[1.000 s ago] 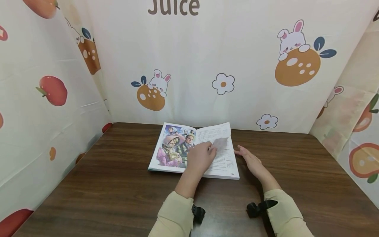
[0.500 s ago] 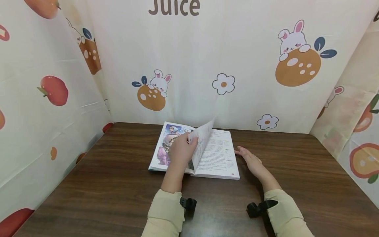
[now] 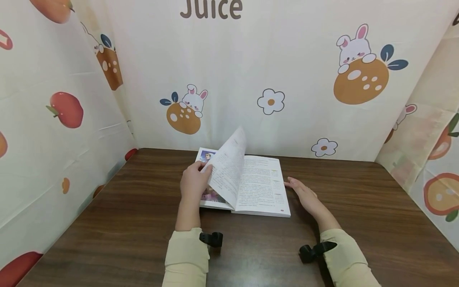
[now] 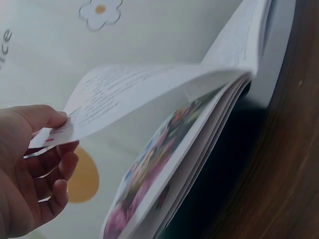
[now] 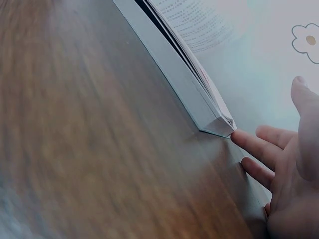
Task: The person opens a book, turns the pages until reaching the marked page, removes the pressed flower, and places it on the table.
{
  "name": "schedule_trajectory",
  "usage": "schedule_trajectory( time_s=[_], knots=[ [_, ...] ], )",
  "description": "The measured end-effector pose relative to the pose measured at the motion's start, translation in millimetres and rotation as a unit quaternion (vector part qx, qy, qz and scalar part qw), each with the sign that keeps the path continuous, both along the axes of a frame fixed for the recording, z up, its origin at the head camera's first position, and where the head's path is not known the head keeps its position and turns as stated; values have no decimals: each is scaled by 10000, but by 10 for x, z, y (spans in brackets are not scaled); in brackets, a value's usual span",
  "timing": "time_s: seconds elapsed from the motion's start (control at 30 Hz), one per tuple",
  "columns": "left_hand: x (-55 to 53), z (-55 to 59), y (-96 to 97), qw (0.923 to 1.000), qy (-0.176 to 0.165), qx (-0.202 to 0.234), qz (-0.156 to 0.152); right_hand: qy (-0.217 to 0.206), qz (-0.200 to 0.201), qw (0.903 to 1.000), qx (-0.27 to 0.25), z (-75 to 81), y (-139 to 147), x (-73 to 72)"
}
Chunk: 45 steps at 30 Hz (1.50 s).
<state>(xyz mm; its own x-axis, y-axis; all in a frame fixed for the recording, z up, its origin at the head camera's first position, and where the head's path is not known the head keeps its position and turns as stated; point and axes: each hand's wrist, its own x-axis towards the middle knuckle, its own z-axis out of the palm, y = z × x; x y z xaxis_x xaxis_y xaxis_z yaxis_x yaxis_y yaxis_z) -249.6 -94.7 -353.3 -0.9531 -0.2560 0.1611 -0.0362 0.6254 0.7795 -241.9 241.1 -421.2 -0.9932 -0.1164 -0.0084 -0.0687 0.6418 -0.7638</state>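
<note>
An open book (image 3: 263, 187) lies on the dark wooden table, with printed text on its right side and a colour illustration (image 4: 149, 169) on its left. Between thumb and fingers my left hand (image 3: 193, 181) pinches the edge of one page (image 3: 226, 167). That page is lifted and curved over the left side, partly covering the picture. In the left wrist view, the thumb of the left hand (image 4: 35, 149) lies on top of the page, fingers below. My right hand (image 3: 305, 195) rests at the book's right edge, fingers extended; in the right wrist view a fingertip (image 5: 239, 137) touches the book's corner.
A white curtain (image 3: 229, 71) printed with rabbits, fruit and flowers stands behind the table (image 3: 118, 223), and similar cloth hangs on both sides. Each wrist wears a black camera strap, the left one (image 3: 211, 239) and the right one (image 3: 315, 252) over light sleeves.
My left hand has moved left with the page, lifting it from the right side over the illustration and uncovering another text page. The right hand has stayed in place.
</note>
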Motion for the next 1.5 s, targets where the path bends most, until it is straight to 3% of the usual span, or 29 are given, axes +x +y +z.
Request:
schedule_trajectory(
  time_s=[0.27,0.4,0.6,0.83,1.03,1.5],
  knots=[
    [7,-74,-249,9981,-537,291,-50,-2,2,10000,75,-10,3,-8],
    [31,-114,-387,9939,-1020,390,-173,2,-1,9999,114,-9,0,-6],
    [27,-201,-553,9837,-1769,116,-298,10,-18,9999,171,-5,0,-6],
    [67,-273,-641,9738,-2207,-267,-480,-17,-59,9998,187,-7,7,-13],
    [92,-321,-677,9672,-2450,-349,-578,-124,-107,9997,193,15,-8,-6],
    [50,-385,-654,9622,-2580,-667,-559,-178,-149,9997,111,-30,-2,-6]
  ],
)
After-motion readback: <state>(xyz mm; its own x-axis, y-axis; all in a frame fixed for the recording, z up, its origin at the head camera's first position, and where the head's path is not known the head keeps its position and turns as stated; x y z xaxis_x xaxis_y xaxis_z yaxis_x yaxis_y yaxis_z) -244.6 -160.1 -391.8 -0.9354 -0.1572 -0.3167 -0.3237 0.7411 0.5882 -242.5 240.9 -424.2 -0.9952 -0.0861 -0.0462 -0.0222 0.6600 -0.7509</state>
